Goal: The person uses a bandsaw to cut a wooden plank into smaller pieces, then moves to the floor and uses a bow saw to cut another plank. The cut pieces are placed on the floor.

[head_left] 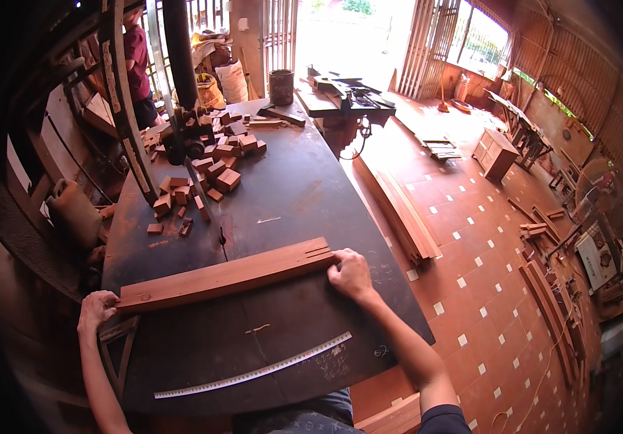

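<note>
A long reddish wooden board (217, 280) lies crosswise on the dark saw table (289, 188), narrow slots cut into its right end. My left hand (97, 309) is closed on the board's left end, fingertips on the end face. At the slotted end, my right hand (352, 275) grips the corner with fingers curled. Just beyond the board stands the thin upright band saw blade (206, 195), meeting the table at a slit. Nearer to me, a white measuring strip (253, 367) lies flat on the tabletop.
Several small wood blocks (217, 170) are heaped beyond the blade, at the saw's upright. A dark can (281, 87) stands at the table's far end. Long planks (398, 210) lie on the tiled floor to the right. Another person (138, 65) stands at the far left.
</note>
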The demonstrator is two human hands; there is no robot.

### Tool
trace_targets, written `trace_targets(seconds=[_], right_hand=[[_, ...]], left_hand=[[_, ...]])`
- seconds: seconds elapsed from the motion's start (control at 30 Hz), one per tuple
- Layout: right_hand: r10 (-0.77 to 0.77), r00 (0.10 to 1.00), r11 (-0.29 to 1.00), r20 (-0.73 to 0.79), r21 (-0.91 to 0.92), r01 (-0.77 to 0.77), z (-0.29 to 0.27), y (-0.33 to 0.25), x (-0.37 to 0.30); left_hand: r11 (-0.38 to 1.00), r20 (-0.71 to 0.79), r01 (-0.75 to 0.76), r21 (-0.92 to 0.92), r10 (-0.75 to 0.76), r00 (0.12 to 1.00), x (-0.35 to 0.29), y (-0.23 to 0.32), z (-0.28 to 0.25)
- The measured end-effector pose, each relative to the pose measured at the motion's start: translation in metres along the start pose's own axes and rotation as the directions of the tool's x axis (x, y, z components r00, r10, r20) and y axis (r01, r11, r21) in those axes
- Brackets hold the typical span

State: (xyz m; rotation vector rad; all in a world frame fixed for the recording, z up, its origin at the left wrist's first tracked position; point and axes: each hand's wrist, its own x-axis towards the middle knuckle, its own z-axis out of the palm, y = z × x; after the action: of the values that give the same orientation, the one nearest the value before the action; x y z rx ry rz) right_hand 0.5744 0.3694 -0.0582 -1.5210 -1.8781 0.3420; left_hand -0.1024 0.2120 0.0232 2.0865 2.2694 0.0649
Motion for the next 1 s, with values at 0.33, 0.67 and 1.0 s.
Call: trace_targets(seconds=[0.33, 0.67, 1.0], right_hand=[[-0.127, 0.967, 0.966, 0.219, 0.250, 0.070, 0.021, -0.045, 0.007], [-0.149, 0.958, 0.965, 0.244, 0.250, 0.086, 0.034, -0.056, 0.010], [-0.259, 0.950, 0.945, 0.173, 0.250, 0.212, 0.079, -0.090, 0.022]], left_hand=[[0.996, -0.215, 0.007, 0.087, 0.012, 0.977, -0.001, 0.058, -0.015], [0.926, -0.086, -0.368, -0.088, 0.361, 0.929, 0.069, 0.165, 0.019], [0.935, -0.064, -0.327, -0.139, 0.321, 0.945, 0.082, 0.106, 0.012]])
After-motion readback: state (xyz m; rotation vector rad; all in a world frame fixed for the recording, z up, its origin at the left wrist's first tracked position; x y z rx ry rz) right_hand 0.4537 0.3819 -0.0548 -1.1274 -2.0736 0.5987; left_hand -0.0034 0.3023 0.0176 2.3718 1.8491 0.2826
